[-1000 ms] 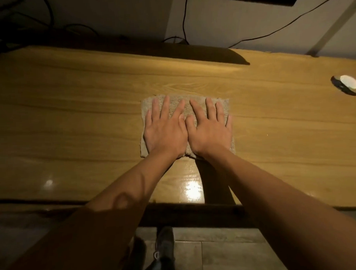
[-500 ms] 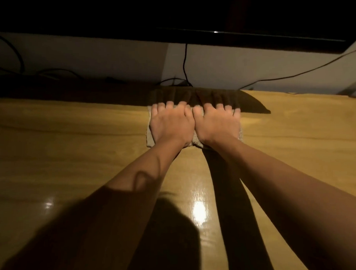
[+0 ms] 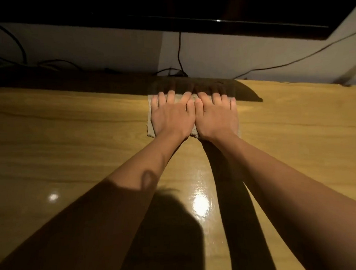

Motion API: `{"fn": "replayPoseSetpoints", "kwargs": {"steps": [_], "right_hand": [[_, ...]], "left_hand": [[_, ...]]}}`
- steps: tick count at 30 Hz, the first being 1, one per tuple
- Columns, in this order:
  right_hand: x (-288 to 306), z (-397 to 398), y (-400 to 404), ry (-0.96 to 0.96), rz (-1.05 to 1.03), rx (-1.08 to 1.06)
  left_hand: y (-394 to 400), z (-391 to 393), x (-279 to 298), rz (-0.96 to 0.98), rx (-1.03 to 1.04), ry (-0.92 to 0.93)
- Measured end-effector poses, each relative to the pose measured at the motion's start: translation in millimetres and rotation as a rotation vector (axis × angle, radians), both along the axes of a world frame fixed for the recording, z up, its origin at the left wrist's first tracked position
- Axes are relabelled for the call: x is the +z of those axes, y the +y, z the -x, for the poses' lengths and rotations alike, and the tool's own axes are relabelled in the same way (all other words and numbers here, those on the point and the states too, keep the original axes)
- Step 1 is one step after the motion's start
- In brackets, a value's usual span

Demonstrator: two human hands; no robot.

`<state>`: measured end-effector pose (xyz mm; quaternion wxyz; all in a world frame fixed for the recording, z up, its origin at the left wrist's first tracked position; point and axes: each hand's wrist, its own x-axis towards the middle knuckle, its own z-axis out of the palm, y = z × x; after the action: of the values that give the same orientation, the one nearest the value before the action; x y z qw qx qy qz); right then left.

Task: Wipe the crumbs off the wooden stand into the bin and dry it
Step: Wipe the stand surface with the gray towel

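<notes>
Pressing flat, both hands [image 3: 194, 116] pin cloth [image 3: 150, 126] on wooden stand [image 3: 72, 138]

cloth [image 3: 149, 123] mostly hidden under hands, fingertips [image 3: 172, 87] perhaps blurred

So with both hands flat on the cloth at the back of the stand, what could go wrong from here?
1. The cloth under the left hand and right hand is near the wooden stand's far edge; crumbs may drop behind it, among the cables.
2. No bin is visible.
</notes>
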<state>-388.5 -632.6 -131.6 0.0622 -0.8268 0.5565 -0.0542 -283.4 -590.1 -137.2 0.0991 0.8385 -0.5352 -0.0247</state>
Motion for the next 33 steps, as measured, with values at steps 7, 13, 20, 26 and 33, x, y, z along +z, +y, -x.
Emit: {"fn": "replayPoseSetpoints", "kwargs": {"steps": [7, 13, 20, 26, 33], "right_hand": [[-8, 67, 78, -0.055, -0.118, -0.014], [-7, 138, 169, -0.057, -0.131, -0.033], [-1, 218, 259, -0.06, -0.133, -0.066], [-1, 225, 264, -0.045, -0.179, -0.106], [-7, 211, 226, -0.025, -0.164, -0.153]], "left_hand": [[79, 61, -3, -0.016, -0.046, 0.096], [166, 130, -4, -0.05, -0.066, 0.108], [252, 208, 0, -0.082, -0.087, 0.13], [258, 218, 0, -0.134, -0.064, 0.123], [217, 206, -7, -0.103, -0.066, 0.124]]}}
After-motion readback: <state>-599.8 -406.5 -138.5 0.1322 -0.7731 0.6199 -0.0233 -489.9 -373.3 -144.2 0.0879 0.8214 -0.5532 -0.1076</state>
